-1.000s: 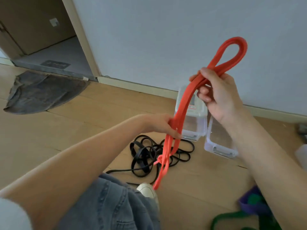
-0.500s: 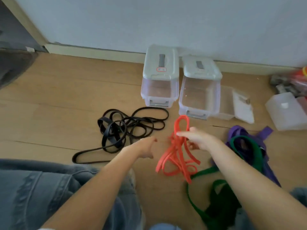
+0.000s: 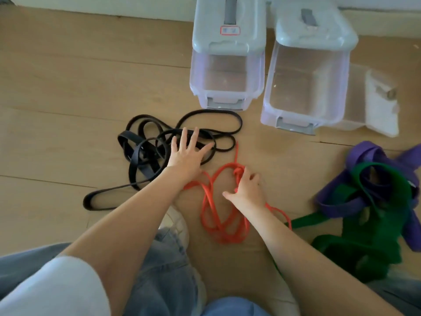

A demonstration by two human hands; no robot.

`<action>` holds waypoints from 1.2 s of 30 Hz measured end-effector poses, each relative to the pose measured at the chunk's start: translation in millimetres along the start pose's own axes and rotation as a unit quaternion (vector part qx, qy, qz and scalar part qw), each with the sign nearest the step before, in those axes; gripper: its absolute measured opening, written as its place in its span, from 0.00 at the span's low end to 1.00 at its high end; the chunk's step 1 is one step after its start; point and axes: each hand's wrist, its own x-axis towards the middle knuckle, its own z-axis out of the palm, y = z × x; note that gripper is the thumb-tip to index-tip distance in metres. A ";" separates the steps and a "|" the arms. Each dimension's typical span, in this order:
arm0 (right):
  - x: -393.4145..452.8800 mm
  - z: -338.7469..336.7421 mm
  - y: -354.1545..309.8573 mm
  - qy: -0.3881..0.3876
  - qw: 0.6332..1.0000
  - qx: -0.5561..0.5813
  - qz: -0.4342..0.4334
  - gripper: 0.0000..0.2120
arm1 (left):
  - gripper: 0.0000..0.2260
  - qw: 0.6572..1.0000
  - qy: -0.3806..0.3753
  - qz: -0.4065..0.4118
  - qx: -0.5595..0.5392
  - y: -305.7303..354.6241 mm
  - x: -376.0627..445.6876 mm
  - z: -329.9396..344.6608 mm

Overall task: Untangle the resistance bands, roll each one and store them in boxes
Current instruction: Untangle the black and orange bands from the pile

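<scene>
**A:** From the head camera, what is each grip doing?

**B:** The left hand [image 3: 185, 153] is spread wide, fingers straight, lying flat over the loops of the black band [image 3: 145, 151] on the wooden floor [image 3: 57, 87]. It holds nothing. The right hand [image 3: 247, 190] has its fingers curled down onto the knotted part of the red band [image 3: 211, 206], thumb stretched out to the side; it pinches the knot against the floor.

**A:** Where does the red band lie from that grip?

**B:** The knot sits right under the fingertips. One strand runs away from the fingers toward the boxes, and the remaining loops trail back toward the person beside and under the right wrist. A loop also reaches across to just below the left wrist.

**A:** And the black one?

**B:** Under and to the outer side of the left hand, in a loose tangle, with one long loop trailing back beside the left forearm.

**A:** The boxes?

**B:** Two clear boxes beyond both hands, by the wall. The left box [image 3: 227, 71] stands past the left fingertips, the right box [image 3: 305, 87] past the right hand. Both have pale lids and look empty through the clear walls.

**A:** Anything else?

**B:** Well to the outside of the right hand, a purple band [image 3: 373, 156] and a green band [image 3: 364, 242] lie twisted together. Jeans [image 3: 164, 270] and a white shoe [image 3: 180, 224] show below the forearms.
</scene>
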 end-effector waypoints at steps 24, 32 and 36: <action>-1.5 11.4 -52.5 -0.108 0.931 -0.250 -0.245 0.31 | 0.33 0.981 0.002 -0.159 -0.109 -61.4 -47.9 25.4; -25.5 1.1 -7.5 -0.191 0.894 -0.360 -0.188 0.14 | 0.30 0.996 -0.068 -0.050 0.017 -50.4 -49.1 42.9; -27.6 -24.0 6.6 -0.231 0.920 -0.281 -0.143 0.17 | 0.33 0.978 -0.037 -0.206 -0.009 -47.5 -56.7 43.7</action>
